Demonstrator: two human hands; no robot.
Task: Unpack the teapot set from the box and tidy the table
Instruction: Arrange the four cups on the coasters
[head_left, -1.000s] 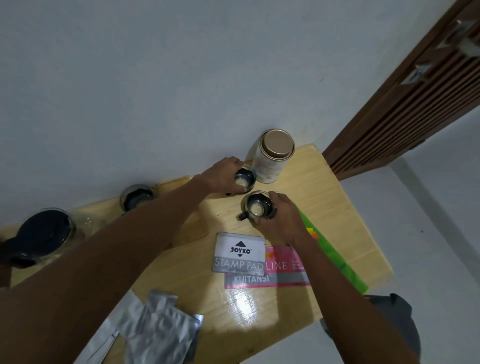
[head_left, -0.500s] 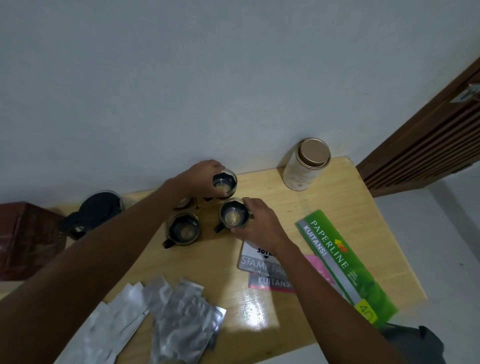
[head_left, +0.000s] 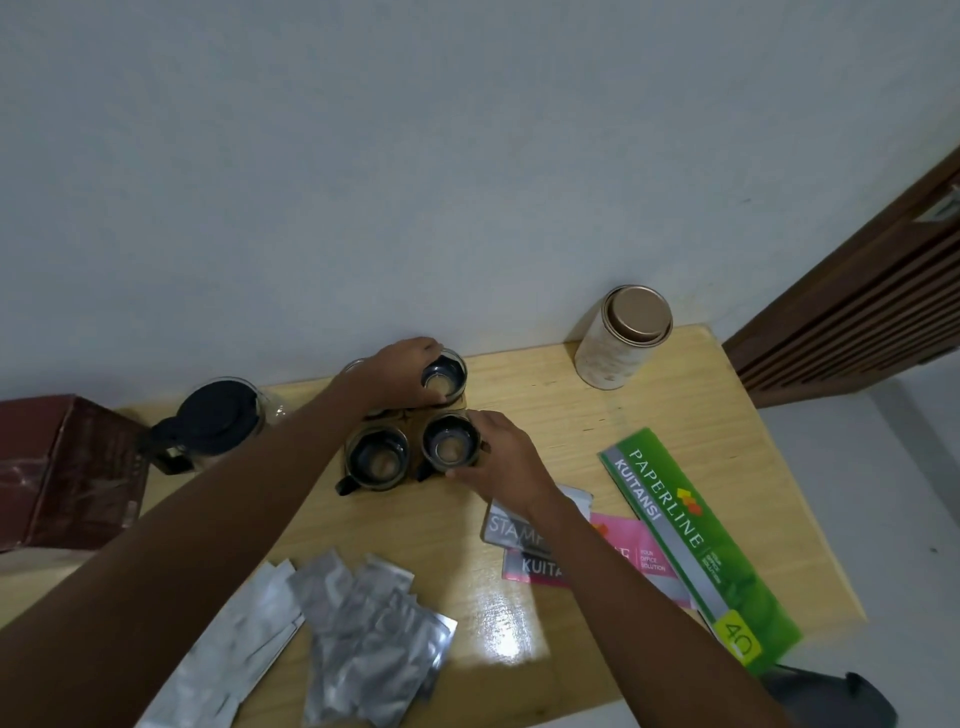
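Three small glass cups with dark holders stand close together near the back of the wooden table (head_left: 597, 426). My left hand (head_left: 400, 371) grips the far cup (head_left: 444, 378) by its side. My right hand (head_left: 501, 457) holds the near right cup (head_left: 449, 448). A third cup (head_left: 376, 460) stands free at the left of that one, handle toward me. The glass teapot (head_left: 218, 421) with a black lid sits further left, beside the dark red box (head_left: 62, 473) at the table's left edge.
Several silver foil pouches (head_left: 343, 613) lie at the front left. A cream tin (head_left: 621, 338) with a bronze lid stands at the back right by the wall. A green receipt book (head_left: 691, 525), a pink one (head_left: 618, 551) and a stamp pad box (head_left: 511, 525) lie right of my right arm.
The camera view swung left, bringing the teapot and the red box into sight. Both hands carried their cups leftward, away from the tin, and set them next to the third cup.
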